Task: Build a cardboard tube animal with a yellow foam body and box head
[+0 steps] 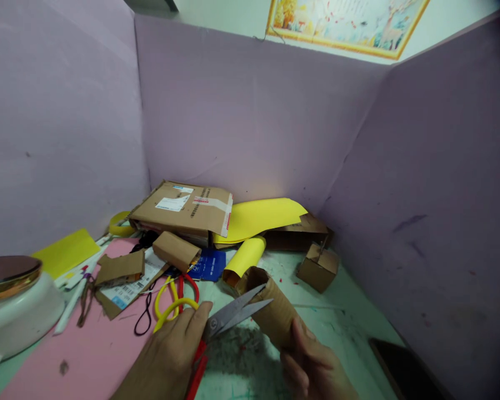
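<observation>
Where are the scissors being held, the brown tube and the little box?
scissors [227, 318], head view, on the blades
cardboard tube [276, 322], head view, its side
small cardboard box [318, 269], head view, its middle

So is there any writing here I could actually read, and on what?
Nothing reads clearly.
Cardboard box: white shipping labels, print blurred.
Barcode label: too small.
Blue card: white marks, illegible.
Wall picture: any writing too blurred.
The scissors and cardboard roll being held: no text seen.
</observation>
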Available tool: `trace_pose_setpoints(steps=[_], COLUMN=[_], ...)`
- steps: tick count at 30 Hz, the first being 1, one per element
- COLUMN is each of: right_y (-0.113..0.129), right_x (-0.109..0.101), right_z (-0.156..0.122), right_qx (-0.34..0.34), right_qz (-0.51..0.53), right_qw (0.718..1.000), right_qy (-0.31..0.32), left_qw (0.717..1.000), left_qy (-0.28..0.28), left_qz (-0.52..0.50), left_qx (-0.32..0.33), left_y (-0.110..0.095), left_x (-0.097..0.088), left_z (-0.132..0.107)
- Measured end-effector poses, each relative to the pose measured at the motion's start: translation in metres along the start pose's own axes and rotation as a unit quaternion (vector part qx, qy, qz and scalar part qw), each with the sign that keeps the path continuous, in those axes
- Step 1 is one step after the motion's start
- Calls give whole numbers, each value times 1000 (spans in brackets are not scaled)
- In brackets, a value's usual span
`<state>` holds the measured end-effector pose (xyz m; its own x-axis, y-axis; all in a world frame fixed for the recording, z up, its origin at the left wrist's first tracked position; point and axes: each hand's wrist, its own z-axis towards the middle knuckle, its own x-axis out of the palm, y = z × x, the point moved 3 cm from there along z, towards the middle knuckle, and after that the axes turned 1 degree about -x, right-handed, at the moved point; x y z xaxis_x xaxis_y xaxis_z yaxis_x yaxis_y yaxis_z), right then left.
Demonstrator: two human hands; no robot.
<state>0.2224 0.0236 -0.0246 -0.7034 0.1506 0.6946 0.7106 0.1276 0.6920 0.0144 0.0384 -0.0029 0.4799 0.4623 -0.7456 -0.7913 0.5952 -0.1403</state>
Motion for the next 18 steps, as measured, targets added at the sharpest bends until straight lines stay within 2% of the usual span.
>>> trace_pose_setpoints(steps=[8,11,15,18], right_y=[5,7,9,10], right_x=[5,8,10,8], right_z=[-8,-10,-9,-8], right_qx=[21,9,-29,-45], right_qz=[3,-13,-52,-78], right_qw=[1000,1000,998,996], right_qy=[-16,-13,1,5], left_qw=[999,996,990,994], left_qy=[20,60,104,71], left_qz=[-26,-59,-99,-78], left_qx=[22,24,-14,-23], left_y=[3,6,11,12], left_x=[-5,-7,6,17], left_z=[-1,0,-6,-10])
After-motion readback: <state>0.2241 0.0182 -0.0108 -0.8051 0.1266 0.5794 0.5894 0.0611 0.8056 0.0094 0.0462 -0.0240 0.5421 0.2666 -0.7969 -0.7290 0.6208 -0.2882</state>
